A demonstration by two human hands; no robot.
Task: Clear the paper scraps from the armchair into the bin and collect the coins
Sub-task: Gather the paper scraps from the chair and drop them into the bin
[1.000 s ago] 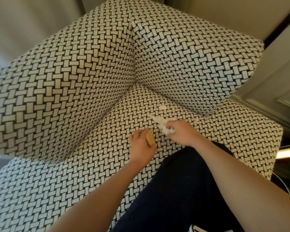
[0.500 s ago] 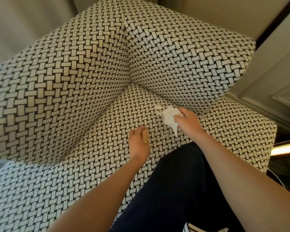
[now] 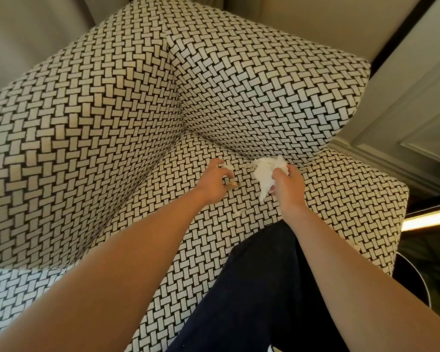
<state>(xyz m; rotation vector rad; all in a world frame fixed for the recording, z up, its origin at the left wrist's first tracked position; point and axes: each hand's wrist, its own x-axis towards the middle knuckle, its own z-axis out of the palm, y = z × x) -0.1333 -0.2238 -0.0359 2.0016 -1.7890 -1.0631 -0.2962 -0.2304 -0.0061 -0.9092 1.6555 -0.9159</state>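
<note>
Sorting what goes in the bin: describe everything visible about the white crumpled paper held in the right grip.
The white crumpled paper wad looks soft and thin, like tissue, bunched into creased folds. The right grip, a bare hand, curls round its right side. A ragged tail hangs below the bunch toward the black-and-white woven armchair seat; whether it touches the fabric cannot be told. It sits near the crease where seat meets back cushion.

Single head camera, looking forward-down, close over armchair [image 3: 92,128] seat corner.
</note>
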